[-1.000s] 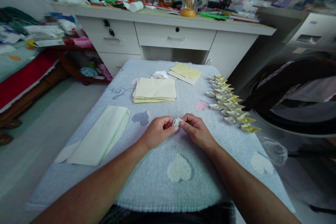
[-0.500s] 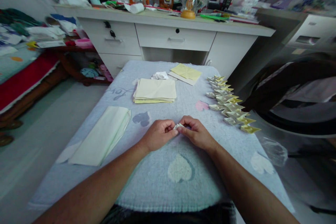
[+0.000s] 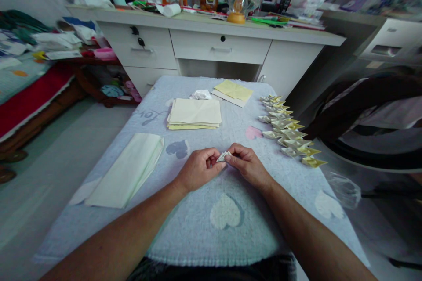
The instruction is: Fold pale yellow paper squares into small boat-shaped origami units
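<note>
Between my two hands is a small folded piece of paper point(image 3: 223, 156), pale and roughly triangular. My left hand point(image 3: 201, 167) pinches its left side between thumb and fingers. From the other side my right hand point(image 3: 248, 165) grips it, the thumb pressed on its face. Both hands are just above the cloth-covered table point(image 3: 184, 232). To their right stand rows of folded paper boats point(image 3: 290, 131), whitish and yellow. Beyond my hands lies a stack of cream paper sheets point(image 3: 195, 112), and a long folded pale paper point(image 3: 127, 171) lies at the left.
Yellow and white paper squares point(image 3: 233, 91) and a crumpled white tissue point(image 3: 201, 95) lie toward the table's far end. A white desk point(image 3: 220, 37) crowded with jars and odds and ends stands behind. At the right is a washing machine point(image 3: 389, 44), with a clear plastic bag point(image 3: 344, 189) near the table edge.
The folded paper has tilted and shows more of its triangular face. My right fingers have shifted slightly upward; both hands still hold the paper.
</note>
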`<move>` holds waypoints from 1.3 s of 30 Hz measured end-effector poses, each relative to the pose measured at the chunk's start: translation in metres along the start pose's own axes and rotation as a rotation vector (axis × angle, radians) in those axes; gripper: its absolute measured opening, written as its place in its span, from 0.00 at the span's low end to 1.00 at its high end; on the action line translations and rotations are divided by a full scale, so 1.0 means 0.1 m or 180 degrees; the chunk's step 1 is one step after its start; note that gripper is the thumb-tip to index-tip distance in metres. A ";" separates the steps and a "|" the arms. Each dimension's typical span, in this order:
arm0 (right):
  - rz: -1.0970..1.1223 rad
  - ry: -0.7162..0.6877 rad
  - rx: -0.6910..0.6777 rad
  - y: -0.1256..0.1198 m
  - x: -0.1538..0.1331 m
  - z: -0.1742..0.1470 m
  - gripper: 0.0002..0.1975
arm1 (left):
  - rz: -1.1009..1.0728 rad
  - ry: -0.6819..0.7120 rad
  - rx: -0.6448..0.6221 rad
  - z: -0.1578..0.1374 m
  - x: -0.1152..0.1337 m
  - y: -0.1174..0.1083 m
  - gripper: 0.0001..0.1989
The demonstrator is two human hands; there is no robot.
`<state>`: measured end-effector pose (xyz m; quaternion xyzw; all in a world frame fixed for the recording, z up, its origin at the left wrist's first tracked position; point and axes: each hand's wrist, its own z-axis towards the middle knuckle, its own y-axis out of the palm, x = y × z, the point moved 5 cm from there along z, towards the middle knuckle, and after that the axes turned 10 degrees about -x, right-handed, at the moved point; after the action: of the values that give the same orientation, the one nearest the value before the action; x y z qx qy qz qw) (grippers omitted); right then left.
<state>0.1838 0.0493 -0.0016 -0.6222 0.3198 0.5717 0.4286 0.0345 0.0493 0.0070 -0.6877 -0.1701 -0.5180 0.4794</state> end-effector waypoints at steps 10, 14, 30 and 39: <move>-0.0429 -0.0130 -0.0296 -0.02 -0.06 -0.03 0.16 | -0.0233 0.0027 -0.0201 -0.02 -0.01 -0.01 0.15; -0.0504 -0.0179 -0.0480 -0.02 -0.08 -0.05 0.15 | -0.0315 0.0039 -0.0335 -0.03 -0.02 0.00 0.14; -0.0874 -0.0164 -0.0551 0.00 -0.10 -0.04 0.16 | -0.0234 0.0038 -0.0135 0.00 -0.05 -0.02 0.13; -0.1086 -0.0373 -0.0510 -0.02 -0.14 -0.06 0.19 | -0.0250 0.0026 -0.0264 0.02 -0.04 0.01 0.14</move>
<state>0.1859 0.0436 0.0124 -0.6652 0.1377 0.5496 0.4863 0.0343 0.0513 0.0028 -0.6977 -0.1734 -0.5458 0.4305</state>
